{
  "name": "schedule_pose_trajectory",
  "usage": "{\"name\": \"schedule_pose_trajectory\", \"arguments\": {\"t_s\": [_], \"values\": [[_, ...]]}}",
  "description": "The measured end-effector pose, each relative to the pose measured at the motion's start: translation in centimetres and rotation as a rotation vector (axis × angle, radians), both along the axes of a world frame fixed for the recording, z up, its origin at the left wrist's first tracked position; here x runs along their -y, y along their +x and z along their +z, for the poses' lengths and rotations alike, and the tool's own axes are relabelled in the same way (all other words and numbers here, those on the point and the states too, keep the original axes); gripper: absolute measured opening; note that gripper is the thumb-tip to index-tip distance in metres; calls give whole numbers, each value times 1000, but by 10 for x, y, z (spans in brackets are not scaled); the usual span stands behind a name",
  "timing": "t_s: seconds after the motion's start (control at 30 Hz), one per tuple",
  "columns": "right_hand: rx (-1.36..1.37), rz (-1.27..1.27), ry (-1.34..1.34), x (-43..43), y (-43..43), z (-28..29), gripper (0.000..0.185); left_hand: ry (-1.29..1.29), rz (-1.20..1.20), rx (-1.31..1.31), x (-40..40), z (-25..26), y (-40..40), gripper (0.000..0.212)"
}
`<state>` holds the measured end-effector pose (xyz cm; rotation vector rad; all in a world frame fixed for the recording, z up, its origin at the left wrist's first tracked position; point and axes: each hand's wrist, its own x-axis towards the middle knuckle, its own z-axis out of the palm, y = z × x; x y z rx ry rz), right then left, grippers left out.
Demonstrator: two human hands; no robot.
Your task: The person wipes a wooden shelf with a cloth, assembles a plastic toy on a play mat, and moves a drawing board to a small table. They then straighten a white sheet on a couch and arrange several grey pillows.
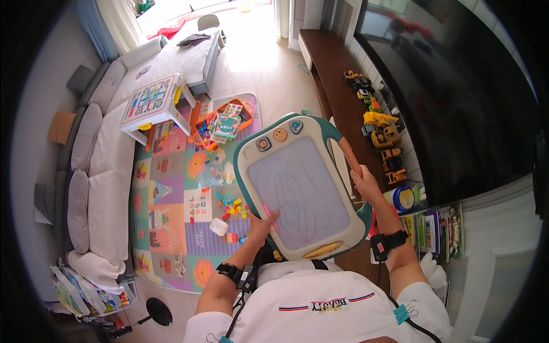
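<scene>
A child's magnetic drawing board (pixel 296 193) is held up in front of my body, tilted, with its grey drawing surface facing me. Faint scribbled lines run down that surface. My right hand (pixel 366 184) is wrapped around the board's brown carrying handle (pixel 349 156). On the opposite edge, my left hand (pixel 261 225) grips the frame, its thumb over a pink pen or stick (pixel 269 214); the fingers behind are hidden. Three animal-picture stamps (pixel 280 135) sit in the top rim. A yellow stylus (pixel 322 249) lies in the slot along the bottom rim.
On the patterned play mat (pixel 167 231) lie scattered blocks (pixel 233 209), a plastic bag (pixel 210 173) and an orange toy bin (pixel 206 128). A small play table (pixel 150 100) stands beside the sofa (pixel 111 150). Toy vehicles (pixel 381 128) line the TV cabinet (pixel 330 64) at right.
</scene>
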<state>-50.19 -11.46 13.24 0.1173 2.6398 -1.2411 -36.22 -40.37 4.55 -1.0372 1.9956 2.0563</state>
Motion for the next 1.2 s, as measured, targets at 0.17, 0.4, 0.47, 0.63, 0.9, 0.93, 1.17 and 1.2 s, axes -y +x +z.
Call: {"name": "schedule_pose_trajectory", "arguments": {"t_s": [0.17,0.4,0.47,0.63,0.9,0.93,1.17,1.2], "values": [[-21,-126,-46,-24,-84,-22,40,-65,-90,69,-16,25,-102,75],[148,-269,-189,-5,-221,-19,39,-129,-167,-48,15,23,-275,73],[121,-323,-181,3,-265,-8,39,-187,-241,-39,31,30,-325,79],[126,-322,-215,22,-350,6,44,-227,-279,-105,54,36,-431,79],[-56,-304,-337,35,-529,-21,35,-346,-314,-234,78,35,-623,79],[-45,-304,-331,48,-558,-16,36,-331,-288,-219,86,35,-647,79],[-12,-119,-285,94,-777,10,39,-324,-82,-182,111,45,-810,79],[16,-64,-329,106,-804,10,39,-340,-49,-137,119,50,-825,79]]}}
